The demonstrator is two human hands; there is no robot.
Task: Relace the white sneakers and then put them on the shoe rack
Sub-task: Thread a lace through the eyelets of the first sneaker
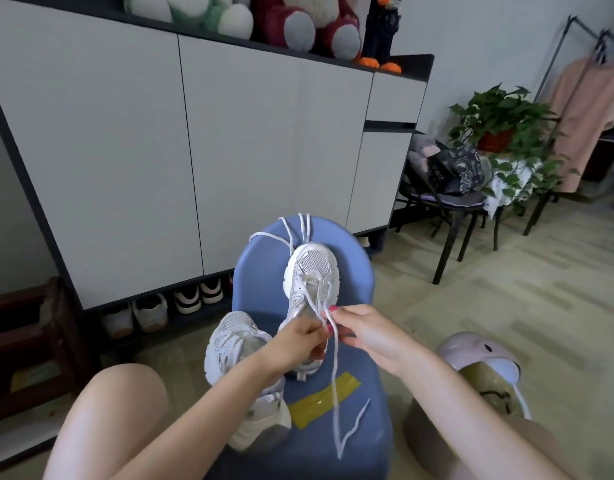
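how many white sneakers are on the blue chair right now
2. One sneaker lies mid-seat, toe toward the cabinet, both hands at its laces. The other sneaker lies at the seat's left edge, partly behind the left forearm.

Soft, even indoor light; shadows faint. My wide-angle view bows the cabinet (194, 150) edges and darkens the corners. My forearms blur near the lower edge; mild glare on yellow tape (319, 403).

the left hand (300, 336) covers the heel end of the far sneaker (310, 278), so the eyelet being worked stays unseen. its forearm hides the middle of the near sneaker (236, 344). the plush toys (236, 19) are cut off by the top edge. the shoes under the cabinet (149, 311) sit half in shadow.
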